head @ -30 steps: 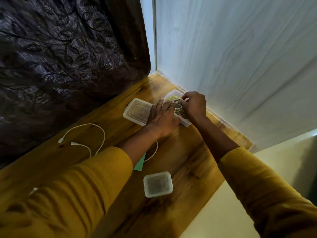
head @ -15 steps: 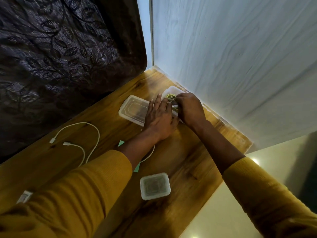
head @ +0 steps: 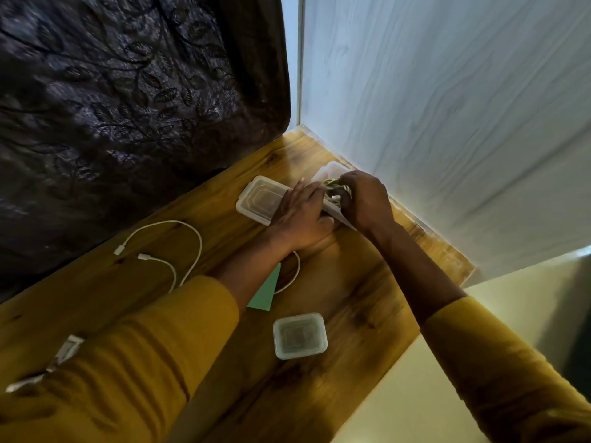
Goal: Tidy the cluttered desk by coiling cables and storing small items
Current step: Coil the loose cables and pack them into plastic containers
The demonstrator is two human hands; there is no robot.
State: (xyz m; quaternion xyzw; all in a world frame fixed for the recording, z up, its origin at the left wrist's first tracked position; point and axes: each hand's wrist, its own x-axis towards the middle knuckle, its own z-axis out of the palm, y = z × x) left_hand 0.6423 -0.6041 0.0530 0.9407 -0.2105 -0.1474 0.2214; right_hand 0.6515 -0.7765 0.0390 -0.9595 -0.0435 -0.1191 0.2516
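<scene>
Curling its fingers, right hand (head: 364,199) pinches coiled cable (head: 331,183); left hand (head: 299,215) lies flat, fingers released.

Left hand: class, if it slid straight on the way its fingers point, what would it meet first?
Probably the open container holding the coiled cable; the left hand already points at its near edge. Depth is unclear.

right hand (head: 364,199) lower over cable bundle (head: 332,183) (slightly)

no readable text, no labels
</scene>
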